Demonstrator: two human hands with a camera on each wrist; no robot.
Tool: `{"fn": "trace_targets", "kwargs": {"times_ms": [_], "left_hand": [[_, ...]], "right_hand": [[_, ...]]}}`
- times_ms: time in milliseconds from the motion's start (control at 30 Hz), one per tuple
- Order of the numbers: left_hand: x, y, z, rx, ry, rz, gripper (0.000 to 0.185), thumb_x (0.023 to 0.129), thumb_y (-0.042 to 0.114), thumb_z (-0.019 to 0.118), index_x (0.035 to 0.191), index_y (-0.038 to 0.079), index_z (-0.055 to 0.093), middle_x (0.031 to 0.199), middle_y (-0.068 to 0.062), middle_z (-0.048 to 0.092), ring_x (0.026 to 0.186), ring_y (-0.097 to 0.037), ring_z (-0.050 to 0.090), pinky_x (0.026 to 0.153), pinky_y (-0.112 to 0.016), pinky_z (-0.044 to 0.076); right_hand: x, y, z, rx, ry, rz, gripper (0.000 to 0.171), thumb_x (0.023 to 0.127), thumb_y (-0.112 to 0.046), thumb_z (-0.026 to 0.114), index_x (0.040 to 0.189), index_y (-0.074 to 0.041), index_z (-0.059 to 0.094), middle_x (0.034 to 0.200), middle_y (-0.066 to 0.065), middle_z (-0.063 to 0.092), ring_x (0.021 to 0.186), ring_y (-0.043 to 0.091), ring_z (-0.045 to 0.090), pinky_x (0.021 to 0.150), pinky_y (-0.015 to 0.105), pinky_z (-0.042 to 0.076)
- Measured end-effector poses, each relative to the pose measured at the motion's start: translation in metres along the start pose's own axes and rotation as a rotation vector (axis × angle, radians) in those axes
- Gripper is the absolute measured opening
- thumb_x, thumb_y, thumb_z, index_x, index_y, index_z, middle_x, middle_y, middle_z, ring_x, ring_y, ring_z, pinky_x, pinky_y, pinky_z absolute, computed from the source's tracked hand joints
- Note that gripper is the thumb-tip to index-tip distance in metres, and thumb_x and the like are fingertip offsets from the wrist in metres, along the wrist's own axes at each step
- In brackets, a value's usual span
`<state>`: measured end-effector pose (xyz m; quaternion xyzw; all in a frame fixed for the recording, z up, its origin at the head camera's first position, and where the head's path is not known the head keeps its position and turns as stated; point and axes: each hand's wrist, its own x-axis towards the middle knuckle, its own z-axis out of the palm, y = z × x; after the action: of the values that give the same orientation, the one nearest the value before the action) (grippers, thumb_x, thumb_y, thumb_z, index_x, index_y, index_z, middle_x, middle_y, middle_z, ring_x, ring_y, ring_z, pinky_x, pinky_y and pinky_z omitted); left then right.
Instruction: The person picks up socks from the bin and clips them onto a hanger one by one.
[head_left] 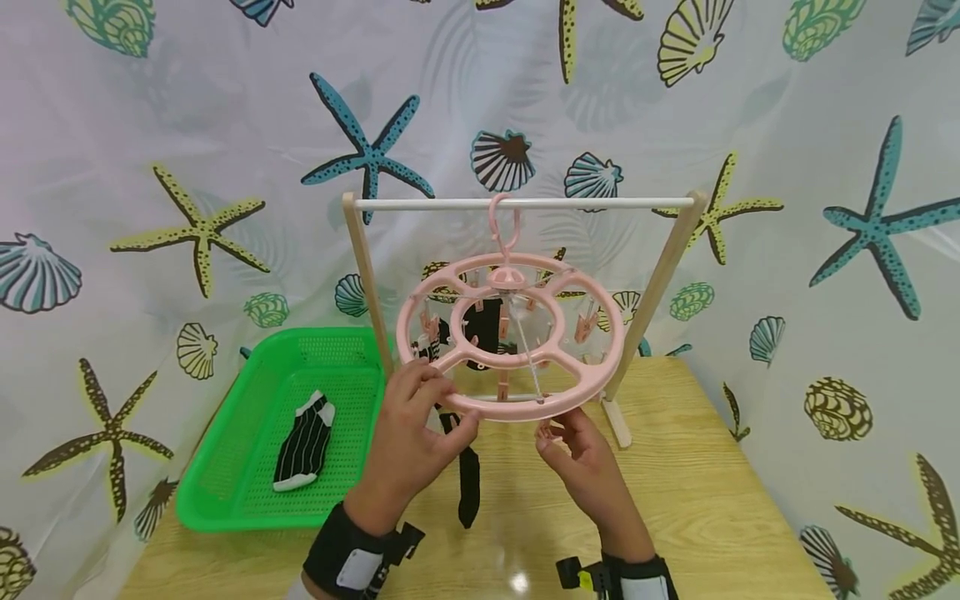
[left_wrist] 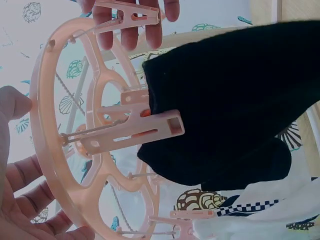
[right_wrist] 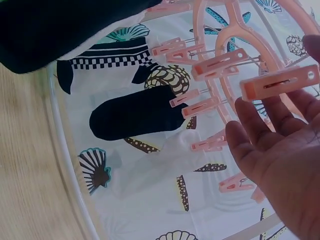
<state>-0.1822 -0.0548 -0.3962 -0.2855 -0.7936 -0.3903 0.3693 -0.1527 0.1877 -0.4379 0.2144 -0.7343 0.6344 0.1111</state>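
A pink round clip hanger (head_left: 517, 410) hangs by its hook (head_left: 504, 218) from a white bar, its ring tilted toward me. My left hand (head_left: 408, 437) holds the near left rim, thumb and fingers spread along it. Under the near right rim, my right hand (head_left: 588, 475) pinches a pink clothespin (right_wrist: 280, 84) between thumb and fingers; no sock is in that peg. Between the hands a black sock (left_wrist: 225, 100) hangs from another clothespin (left_wrist: 135, 132). Further back, a black ankle sock (right_wrist: 137, 114) and a white sock with a checkered band (right_wrist: 102, 70) hang from pegs.
A green basket (head_left: 247, 522) stands at the left with a black striped sock (head_left: 305, 442) in it. The rack has a white bar (head_left: 600, 202) and wooden posts (head_left: 660, 275). Below is a wooden table (head_left: 675, 500); a patterned curtain (head_left: 450, 83) hangs behind.
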Motion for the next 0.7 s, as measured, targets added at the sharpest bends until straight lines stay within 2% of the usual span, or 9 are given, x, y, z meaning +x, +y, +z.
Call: {"fn": "trace_targets", "kwargs": {"times_ms": [233, 467, 700], "left_hand": [[0.0015, -0.0037, -0.0029, 0.01, -0.011, 0.026, 0.028, 0.076, 0.027, 0.081, 0.085, 0.005, 0.067, 0.101, -0.012, 0.059, 0.112, -0.035, 0.054, 0.098, -0.052, 0.043], [0.0033, -0.0062, -0.0021, 0.035, -0.023, 0.064, 0.03, 0.074, 0.025, 0.084, 0.085, 0.003, 0.067, 0.102, -0.014, 0.059, 0.117, -0.039, 0.053, 0.099, -0.055, 0.043], [0.0022, -0.0088, -0.0008, 0.028, -0.04, 0.06, 0.026, 0.076, 0.024, 0.081, 0.085, 0.004, 0.067, 0.103, -0.015, 0.059, 0.115, -0.038, 0.053, 0.099, -0.054, 0.043]], "right_hand": [[-0.0038, 0.0034, -0.0003, 0.026, -0.025, 0.023, 0.025, 0.096, 0.004, 0.058, 0.121, 0.002, 0.054, 0.11, 0.019, 0.058, 0.1, 0.027, 0.059, 0.082, 0.031, 0.051], [-0.0084, 0.0039, 0.0009, -0.03, 0.024, 0.041, 0.019, 0.092, 0.006, 0.064, 0.109, 0.003, 0.056, 0.1, 0.014, 0.058, 0.091, 0.02, 0.06, 0.081, 0.03, 0.051], [-0.0103, 0.0067, 0.0057, 0.048, 0.056, 0.003, 0.011, 0.093, 0.009, 0.061, 0.101, 0.005, 0.054, 0.09, 0.009, 0.055, 0.074, 0.018, 0.061, 0.063, 0.032, 0.055]]}}
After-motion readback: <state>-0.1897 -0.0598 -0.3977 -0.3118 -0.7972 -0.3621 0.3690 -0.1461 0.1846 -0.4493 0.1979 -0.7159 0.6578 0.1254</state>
